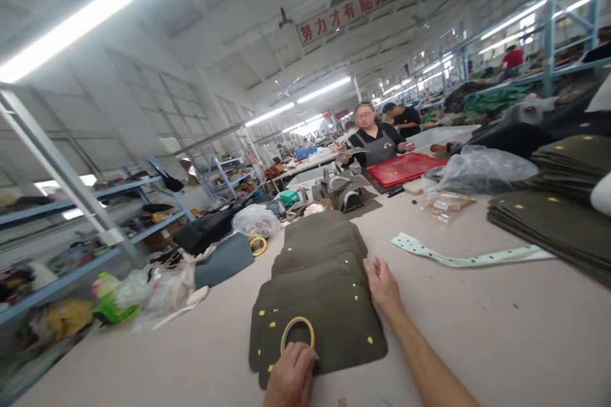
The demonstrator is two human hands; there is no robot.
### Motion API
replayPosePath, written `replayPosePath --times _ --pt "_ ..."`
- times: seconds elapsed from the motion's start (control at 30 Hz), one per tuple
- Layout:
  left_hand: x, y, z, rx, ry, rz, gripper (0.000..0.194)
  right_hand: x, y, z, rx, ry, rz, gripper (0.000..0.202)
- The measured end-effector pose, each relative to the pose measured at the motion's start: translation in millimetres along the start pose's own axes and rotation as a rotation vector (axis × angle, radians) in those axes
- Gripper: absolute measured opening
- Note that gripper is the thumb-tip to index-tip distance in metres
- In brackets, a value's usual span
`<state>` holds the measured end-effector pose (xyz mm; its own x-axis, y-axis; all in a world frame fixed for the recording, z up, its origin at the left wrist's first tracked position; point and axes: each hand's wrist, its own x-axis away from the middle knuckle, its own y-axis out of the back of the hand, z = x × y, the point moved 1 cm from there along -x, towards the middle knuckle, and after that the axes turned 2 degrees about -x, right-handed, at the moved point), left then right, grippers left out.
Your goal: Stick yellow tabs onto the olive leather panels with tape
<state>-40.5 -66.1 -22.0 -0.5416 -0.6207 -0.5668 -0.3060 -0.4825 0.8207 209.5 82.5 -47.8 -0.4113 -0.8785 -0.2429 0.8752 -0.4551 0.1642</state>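
Several dark olive-grey panels (324,318) with rounded corners lie overlapping in a row that runs away from me. Small yellow tape bits and a few white dots mark their surfaces. My left hand (291,376), at the near edge of the closest panel, has its fingers closed on a roll of yellow tape (312,331), tilted up over that panel. On the other side, my right hand (383,286) rests along the right edge of the panels, fingers stretched out and holding nothing. Its fingertips are near the edge; whether they press on it I cannot tell.
Another yellow tape roll (258,246) lies left beside a blue-grey sheet (225,261). A pale dotted strip (458,259) and stacked dark panels (548,222) are at right. Beyond a red tray (403,168), a co-worker (382,143) faces this table. Plastic bags (482,168) lie nearby.
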Motion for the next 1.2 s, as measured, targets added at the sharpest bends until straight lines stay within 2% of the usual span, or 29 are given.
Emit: replayPosePath --times 0.13,0.27,0.33,0.47,0.53,0.6,0.87,1.0,1.07,1.13,1.2 --pt "-4.0 8.8 -8.8 -0.029 0.046 0.058 0.024 -2.9 0.1 -2.8 0.0 0.051 0.028 0.054" --pt "-7.3 15.5 -16.9 -0.058 0.1 0.102 0.023 4.8 4.5 5.9 0.042 0.162 0.042 0.052" --pt "-7.7 16.8 -18.8 -0.064 0.117 0.107 0.023 11.6 8.2 14.5 0.068 0.294 0.086 0.05" --pt "-7.5 16.8 -19.0 -0.057 0.151 0.115 0.023 30.8 9.9 31.9 0.232 0.685 0.307 0.034" --pt "-7.0 17.5 -18.6 -0.053 0.168 0.113 0.024 40.2 9.4 36.8 0.336 0.779 0.367 0.029" --pt "-5.3 20.0 -18.9 -0.046 0.174 0.114 0.025 49.6 9.8 39.4 0.405 0.813 0.391 0.027" --pt "15.5 43.4 -22.5 0.082 0.214 0.136 0.022 100.6 25.3 45.4 0.539 0.762 0.477 0.03" --pt "15.7 51.2 -23.3 0.265 0.238 0.115 0.022 111.0 37.0 50.5 0.464 0.686 0.496 0.027" --pt "11.9 55.9 -27.2 0.402 0.248 0.112 0.022 116.2 46.7 56.1 0.345 0.606 0.456 0.026" --pt "7.7 62.1 -33.0 0.537 0.283 0.115 0.022 126.0 58.2 66.0 0.208 0.461 0.42 0.024" --pt "4.0 68.4 -38.2 0.647 0.337 0.13 0.02 140.3 67.3 80.3 0.103 0.298 0.475 0.021"
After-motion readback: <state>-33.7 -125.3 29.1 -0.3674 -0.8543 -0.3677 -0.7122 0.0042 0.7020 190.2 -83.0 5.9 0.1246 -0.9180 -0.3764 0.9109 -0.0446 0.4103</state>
